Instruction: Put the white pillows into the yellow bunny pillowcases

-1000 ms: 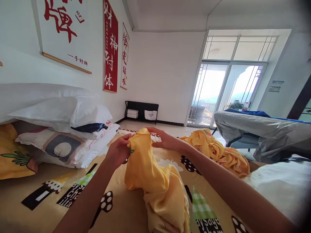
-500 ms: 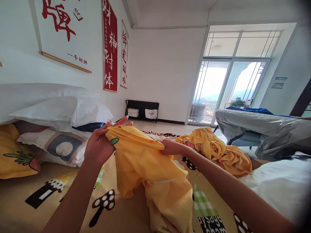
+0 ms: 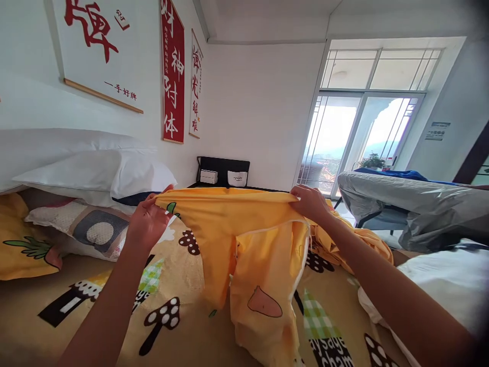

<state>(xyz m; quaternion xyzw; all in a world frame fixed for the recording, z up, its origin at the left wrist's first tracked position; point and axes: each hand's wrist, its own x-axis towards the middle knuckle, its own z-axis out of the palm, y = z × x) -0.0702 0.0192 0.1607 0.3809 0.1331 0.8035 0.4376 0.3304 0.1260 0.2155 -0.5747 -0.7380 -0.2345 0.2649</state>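
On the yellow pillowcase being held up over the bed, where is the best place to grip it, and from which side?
Probably the top edge of the yellow pillowcase, at its two upper corners, pinched from above. The left hand and right hand hold it there; the edge runs taut between them and the rest hangs free over the patterned bedsheet.

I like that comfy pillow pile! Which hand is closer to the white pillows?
Left. The left hand is just beside the white pillows; the right hand is far across the yellow cloth.
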